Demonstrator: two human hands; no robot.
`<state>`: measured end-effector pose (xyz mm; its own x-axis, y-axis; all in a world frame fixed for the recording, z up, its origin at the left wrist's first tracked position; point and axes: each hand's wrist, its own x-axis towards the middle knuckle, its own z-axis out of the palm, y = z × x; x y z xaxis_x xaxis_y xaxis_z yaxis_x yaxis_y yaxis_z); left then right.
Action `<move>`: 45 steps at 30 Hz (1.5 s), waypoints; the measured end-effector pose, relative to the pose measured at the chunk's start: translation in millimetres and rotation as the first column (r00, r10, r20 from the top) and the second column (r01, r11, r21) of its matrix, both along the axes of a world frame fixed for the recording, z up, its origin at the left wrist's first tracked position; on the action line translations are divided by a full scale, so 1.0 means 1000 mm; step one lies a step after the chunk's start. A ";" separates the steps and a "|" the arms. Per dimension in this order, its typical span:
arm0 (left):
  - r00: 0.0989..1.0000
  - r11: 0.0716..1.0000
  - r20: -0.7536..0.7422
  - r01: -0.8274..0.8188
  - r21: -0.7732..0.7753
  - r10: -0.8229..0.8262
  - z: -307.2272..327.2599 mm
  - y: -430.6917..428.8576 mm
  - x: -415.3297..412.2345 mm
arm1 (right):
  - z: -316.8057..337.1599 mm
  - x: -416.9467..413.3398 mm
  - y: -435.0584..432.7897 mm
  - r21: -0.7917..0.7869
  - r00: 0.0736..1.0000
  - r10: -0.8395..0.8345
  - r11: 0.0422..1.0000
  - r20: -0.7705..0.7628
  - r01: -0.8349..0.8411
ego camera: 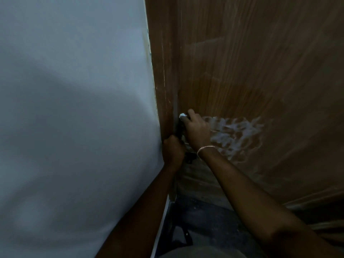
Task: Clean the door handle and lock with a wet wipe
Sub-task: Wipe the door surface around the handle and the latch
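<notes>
Left hand [173, 149]: fingers clenched round the lower end of the dark door handle [179, 130], at the door's edge.
Right hand [195, 127]: just above and beside the left, fingers curled, pinching a white wet wipe [183, 115] against the handle's top.
Bracelet [204, 148]: on the right wrist.
Wooden door [260, 71]: pale wet smears [238, 135] right of the right hand.

Indoor doorway; building type cannot be told. Wood-grain door [260, 62] in a brown frame [162, 71] meets a plain pale wall [74, 90] above dark floor [201, 216].
</notes>
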<state>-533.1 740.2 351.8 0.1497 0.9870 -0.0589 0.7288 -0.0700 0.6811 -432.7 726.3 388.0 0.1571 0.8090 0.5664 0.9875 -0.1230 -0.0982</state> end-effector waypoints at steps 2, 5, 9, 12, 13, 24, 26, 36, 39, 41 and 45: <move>1.000 1.000 -0.013 0.014 -0.005 -0.014 0.001 0.000 0.000 | -0.001 -0.008 0.002 -0.074 0.999 0.001 0.997 0.046 0.003; 1.000 1.000 -0.008 -0.017 -0.020 0.016 0.001 0.001 0.000 | -0.009 0.005 -0.013 -0.094 0.998 -0.054 0.994 0.042 0.058; 0.999 1.000 -0.030 -0.022 -0.011 0.022 0.000 0.001 0.002 | -0.003 0.022 -0.020 0.040 0.993 -0.118 0.992 -0.016 0.119; 1.000 1.000 -0.011 -0.013 -0.022 0.013 -0.001 0.001 0.001 | 0.000 0.007 -0.013 0.039 0.999 -0.041 0.998 -0.007 0.041; 1.000 1.000 -0.008 -0.014 -0.025 0.014 -0.001 0.001 0.001 | -0.004 0.004 -0.014 0.010 1.000 -0.011 1.000 0.005 0.011; 0.999 0.999 -0.003 -0.032 -0.031 0.032 -0.004 0.003 0.000 | -0.010 0.030 -0.033 0.138 0.995 -0.008 0.990 -0.099 0.022; 0.999 0.999 0.020 -0.042 -0.030 0.042 -0.003 0.003 0.000 | -0.017 0.037 -0.044 0.110 0.992 -0.005 0.994 -0.129 0.020; 0.996 0.998 0.063 -0.055 -0.023 0.056 -0.003 0.001 0.001 | -0.021 0.050 -0.057 0.090 0.981 -0.016 0.995 -0.194 0.034; 0.996 0.999 0.069 -0.047 -0.010 0.048 -0.002 0.001 0.001 | -0.014 0.064 -0.062 0.212 0.964 -0.034 0.973 -0.265 0.092; 0.997 0.999 0.061 -0.054 0.002 0.054 -0.001 0.000 0.001 | -0.007 0.062 -0.053 0.245 0.966 -0.036 0.964 -0.257 0.101; 0.998 0.999 0.053 -0.045 -0.018 0.046 0.001 -0.001 0.002 | -0.025 0.063 -0.060 0.141 0.974 -0.014 0.989 -0.225 0.046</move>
<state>-531.5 739.2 353.3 0.1079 0.9918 -0.0682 0.6938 -0.0260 0.7197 -369.9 666.2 362.7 0.3154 0.7142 0.6249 0.9349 -0.1207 -0.3339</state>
